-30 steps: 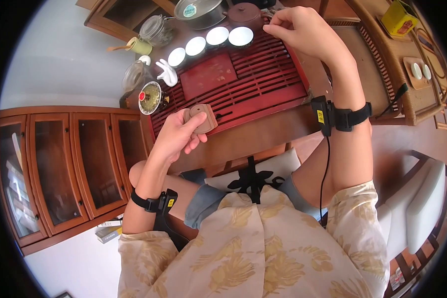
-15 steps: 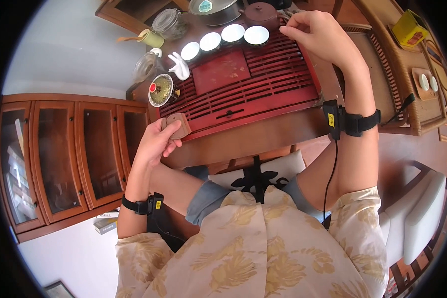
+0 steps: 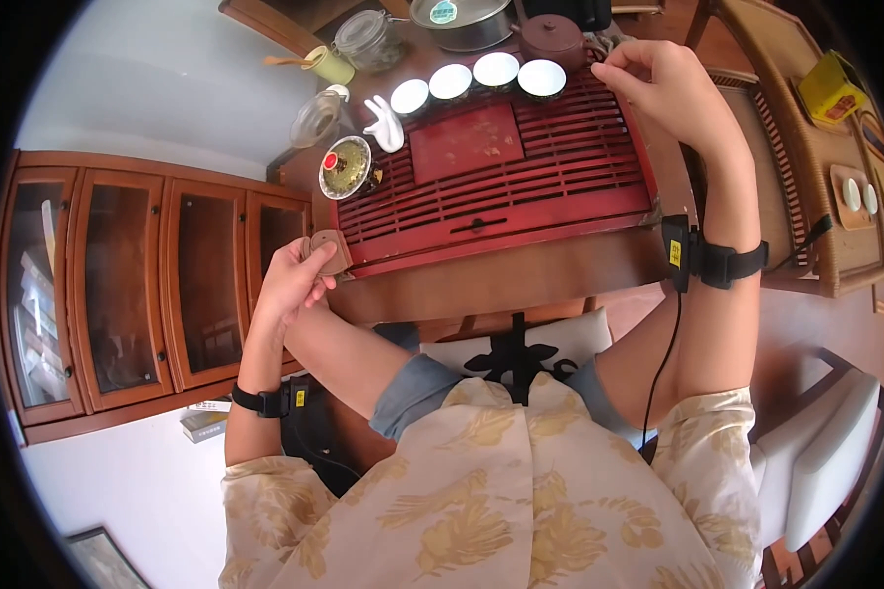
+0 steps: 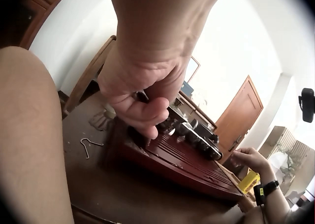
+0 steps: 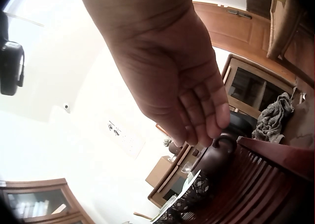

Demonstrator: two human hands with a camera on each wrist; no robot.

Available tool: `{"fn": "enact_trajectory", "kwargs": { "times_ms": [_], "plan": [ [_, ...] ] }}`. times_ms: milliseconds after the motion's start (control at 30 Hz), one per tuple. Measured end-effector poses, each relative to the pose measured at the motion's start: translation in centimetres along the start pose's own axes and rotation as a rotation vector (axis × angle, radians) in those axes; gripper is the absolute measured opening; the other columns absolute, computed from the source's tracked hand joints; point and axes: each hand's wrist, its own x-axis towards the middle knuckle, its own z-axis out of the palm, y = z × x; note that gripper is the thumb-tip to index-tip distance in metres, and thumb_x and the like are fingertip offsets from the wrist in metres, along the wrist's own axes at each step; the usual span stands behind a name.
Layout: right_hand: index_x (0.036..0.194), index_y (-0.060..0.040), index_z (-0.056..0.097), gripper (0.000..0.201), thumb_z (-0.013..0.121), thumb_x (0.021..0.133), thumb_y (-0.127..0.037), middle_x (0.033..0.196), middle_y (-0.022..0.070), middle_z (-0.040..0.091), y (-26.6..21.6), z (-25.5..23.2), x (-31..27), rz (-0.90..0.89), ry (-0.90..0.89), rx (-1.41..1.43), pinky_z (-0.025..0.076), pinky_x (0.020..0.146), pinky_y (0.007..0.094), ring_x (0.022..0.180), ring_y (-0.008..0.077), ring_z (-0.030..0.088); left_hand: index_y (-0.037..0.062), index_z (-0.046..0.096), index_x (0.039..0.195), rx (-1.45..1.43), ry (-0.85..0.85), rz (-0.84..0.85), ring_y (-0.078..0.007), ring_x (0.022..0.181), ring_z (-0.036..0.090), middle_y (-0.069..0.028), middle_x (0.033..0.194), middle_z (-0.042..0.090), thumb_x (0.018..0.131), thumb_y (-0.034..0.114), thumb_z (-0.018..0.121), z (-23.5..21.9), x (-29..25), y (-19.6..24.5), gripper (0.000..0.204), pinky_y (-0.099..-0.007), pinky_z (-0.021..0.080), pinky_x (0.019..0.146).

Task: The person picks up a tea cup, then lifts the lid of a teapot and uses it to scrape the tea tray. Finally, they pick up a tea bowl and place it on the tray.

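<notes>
In the head view my left hand (image 3: pixel 288 283) pinches a flat brown coaster-like piece (image 3: pixel 332 257), thumb on top, at the near left corner of the red slatted tea tray (image 3: pixel 584 218). From the left wrist view that hand (image 4: pixel 140 86) has its fingers curled, the piece mostly hidden. My right hand (image 3: pixel 673 86) hangs beside the tray's far right corner, near the dark teapot (image 3: pixel 550 39), fingers loosely bent and holding nothing. The right wrist view has its fingertips just above the teapot (image 5: pixel 212 157); whether they touch is unclear.
Along the tray's back stand several white-lined cups (image 3: pixel 496 70), with a white figurine (image 3: pixel 384 125) and a lidded bowl (image 3: pixel 347 169) at its left. Behind are a glass jar (image 3: pixel 368 42) and a metal pan (image 3: pixel 467 25). A wicker stand (image 3: pixel 805 187) is at the right.
My left hand has moved left along the tray's front edge with the brown piece. My right hand keeps roughly its place by the teapot. The head view has shifted, moving the tray rightward in the picture.
</notes>
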Motion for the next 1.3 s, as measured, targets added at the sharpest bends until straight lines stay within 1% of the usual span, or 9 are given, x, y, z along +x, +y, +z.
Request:
{"fn": "enact_trajectory", "kwargs": {
  "times_ms": [33, 233, 467, 567, 667, 700, 800, 933, 1300],
  "plan": [
    [0.101, 0.0041, 0.077, 0.03, 0.078, 0.103, -0.026, 0.074, 0.0058, 0.069, 0.2, 0.2, 0.0, -0.028, 0.008, -0.016, 0.054, 0.069, 0.0323, 0.071, 0.013, 0.064, 0.0028, 0.065, 0.102, 0.057, 0.047, 0.036, -0.0054, 0.046, 0.053, -0.0072, 0.07, 0.07, 0.106, 0.025, 0.075, 0.5, -0.5, 0.3, 0.025, -0.0222, 0.037, 0.04],
    [0.104, 0.0037, 0.079, 0.031, 0.079, 0.102, -0.027, 0.076, 0.0079, 0.071, -0.1, 0.4, 0.0, -0.049, 0.031, -0.013, 0.055, 0.071, 0.0335, 0.072, 0.0146, 0.065, -0.0003, 0.062, 0.087, 0.428, 0.239, 0.562, -0.0158, 0.058, 0.059, -0.0107, 0.068, 0.06, 0.099, 0.027, 0.083, 3.9, -1.8, 0.0, 0.036, -0.0342, 0.049, 0.058],
    [0.102, 0.0041, 0.079, 0.031, 0.08, 0.102, -0.027, 0.077, 0.0109, 0.071, -0.9, 0.3, 0.0, 0.007, -0.015, 0.045, 0.054, 0.07, 0.035, 0.071, 0.0156, 0.063, 0.0013, 0.067, 0.106, 0.388, 0.047, 0.907, -0.0358, 0.069, 0.069, -0.0183, 0.088, 0.072, 0.101, 0.011, 0.078, 11.9, -2.7, 7.6, 0.015, -0.0391, 0.057, 0.069],
    [0.101, 0.0041, 0.078, 0.03, 0.078, 0.102, -0.026, 0.073, 0.01, 0.071, -0.4, 0.0, -0.2, -0.024, 0.046, 0.037, 0.053, 0.068, 0.0349, 0.068, 0.0156, 0.063, 0.0022, 0.072, 0.113, 0.297, -0.103, 0.945, -0.0376, 0.086, 0.074, -0.0187, 0.099, 0.077, 0.101, 0.008, 0.076, 15.8, -2.2, 11.0, 0.014, -0.0425, 0.059, 0.08],
    [0.099, 0.0039, 0.078, 0.03, 0.079, 0.102, -0.026, 0.07, 0.0105, 0.071, 0.2, -0.8, -0.2, 0.016, 0.055, 0.042, 0.054, 0.068, 0.0352, 0.065, 0.0174, 0.065, 0.0045, 0.077, 0.117, 0.534, -0.205, 1.174, -0.0373, 0.103, 0.075, -0.0176, 0.106, 0.078, 0.097, 0.004, 0.076, 18.5, -0.4, 13.5, 0.021, -0.0456, 0.06, 0.087],
    [0.098, 0.0038, 0.078, 0.029, 0.079, 0.102, -0.025, 0.07, 0.0113, 0.071, 0.4, -0.9, -0.2, -0.01, 0.088, 0.032, 0.054, 0.068, 0.0354, 0.065, 0.0184, 0.066, 0.0032, 0.079, 0.116, 0.6, -0.284, 1.147, -0.0325, 0.114, 0.074, -0.015, 0.12, 0.077, 0.095, -0.004, 0.073, 19.5, 0.4, 14.4, 0.022, -0.039, 0.06, 0.094],
    [0.097, 0.0035, 0.079, 0.029, 0.079, 0.101, -0.025, 0.071, 0.0138, 0.073, 1.1, -1.1, -0.3, -0.042, 0.152, 0.021, 0.055, 0.068, 0.0362, 0.065, 0.0216, 0.068, 0.0023, 0.079, 0.115, 0.494, -0.321, 1.301, -0.0331, 0.115, 0.075, -0.0152, 0.121, 0.078, 0.091, -0.01, 0.069, 22.9, 2.1, 15.4, 0.029, -0.0405, 0.061, 0.096],
    [0.096, 0.0033, 0.079, 0.028, 0.079, 0.099, -0.024, 0.075, 0.0176, 0.074, 1.1, -1.3, -0.4, -0.016, 0.153, 0.052, 0.056, 0.069, 0.0389, 0.066, 0.0283, 0.07, -0.0017, 0.077, 0.115, 0.346, -0.518, 1.21, -0.033, 0.12, 0.075, -0.0156, 0.128, 0.078, 0.083, -0.02, 0.061, 25.7, 3.5, 16.3, 0.04, -0.0403, 0.065, 0.095],
    [0.099, 0.0029, 0.08, 0.027, 0.08, 0.097, -0.024, 0.078, 0.019, 0.075, 0.7, -1.4, -0.6, -0.005, 0.141, 0.034, 0.058, 0.072, 0.0401, 0.069, 0.0302, 0.072, -0.0046, 0.076, 0.118, 0.363, -0.491, 1.412, -0.0386, 0.122, 0.073, -0.0203, 0.118, 0.078, 0.08, -0.023, 0.056, 27.1, 5.2, 16.0, 0.047, -0.0447, 0.063, 0.096]
  ]
}}
